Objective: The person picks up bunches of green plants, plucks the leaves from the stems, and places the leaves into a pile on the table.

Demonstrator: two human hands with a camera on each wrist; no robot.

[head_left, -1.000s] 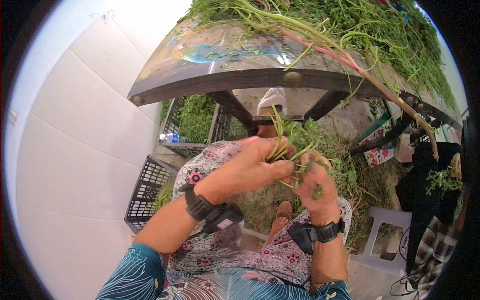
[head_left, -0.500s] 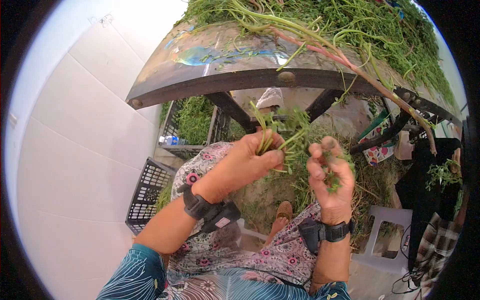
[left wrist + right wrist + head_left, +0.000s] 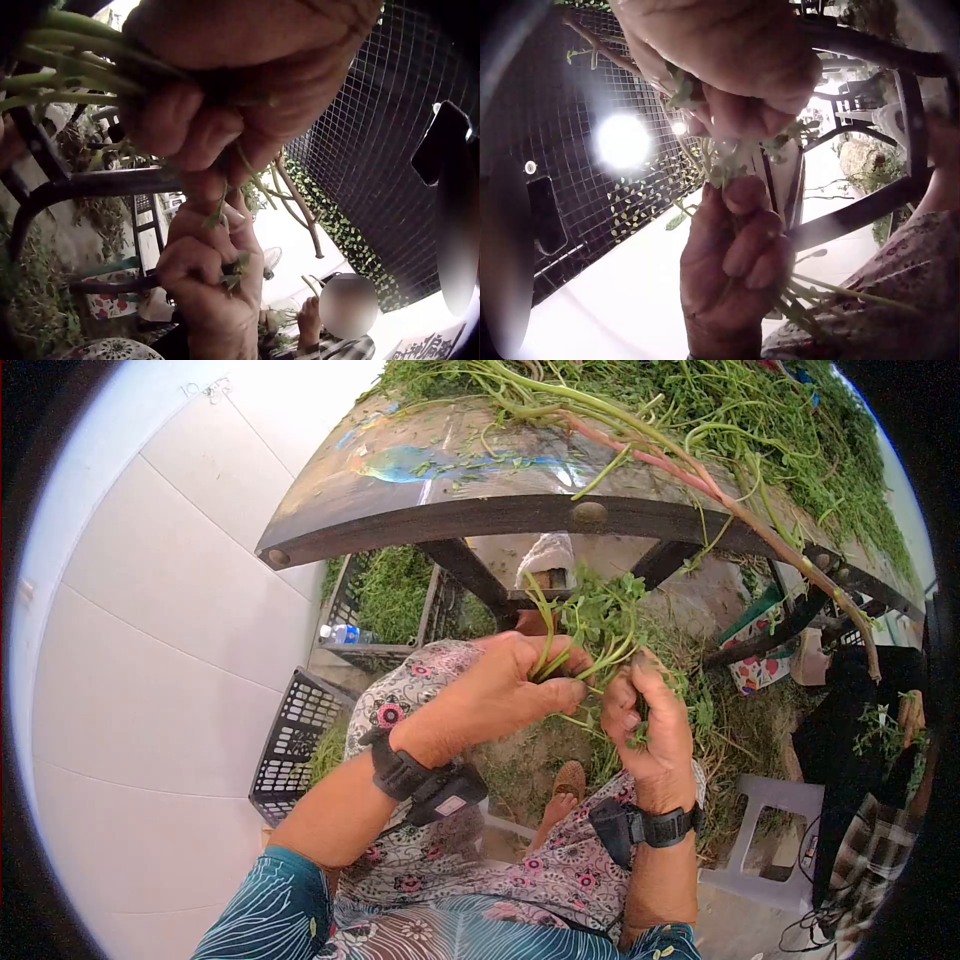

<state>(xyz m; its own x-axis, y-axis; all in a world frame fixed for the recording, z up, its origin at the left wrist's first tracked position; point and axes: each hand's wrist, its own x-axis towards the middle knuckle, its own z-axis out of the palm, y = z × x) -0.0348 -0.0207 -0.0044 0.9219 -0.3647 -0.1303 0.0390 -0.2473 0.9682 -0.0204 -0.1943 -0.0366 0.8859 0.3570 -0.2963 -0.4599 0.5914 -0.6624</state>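
Observation:
In the head view the left hand [image 3: 500, 690] grips a small bunch of green stems [image 3: 545, 635], whose leafy tops [image 3: 605, 610] spread above the fingers. Close at its right is the right hand [image 3: 650, 725], fingers curled and pinching at the leafy sprigs, with bits of green in its palm. The left wrist view shows thick stems [image 3: 67, 71] coming out of the left hand [image 3: 247, 82], and the right hand [image 3: 217, 277] just below with small leaves between its fingers. In the right wrist view, leaves [image 3: 724, 161] lie between the two hands.
A table [image 3: 400, 525] heaped with greens [image 3: 760, 450] stands in front, a long stem [image 3: 740, 510] hanging over its edge. Black crates [image 3: 300, 735] are at the left, one with greens and a bottle [image 3: 345, 634]. A plastic stool [image 3: 770, 840] is at the right; another person's hand [image 3: 309, 322] shows beyond.
The right hand moved away to the right from the left hand, then came back beside the bunch. The left hand shifted slightly left and back, still gripping the stems.

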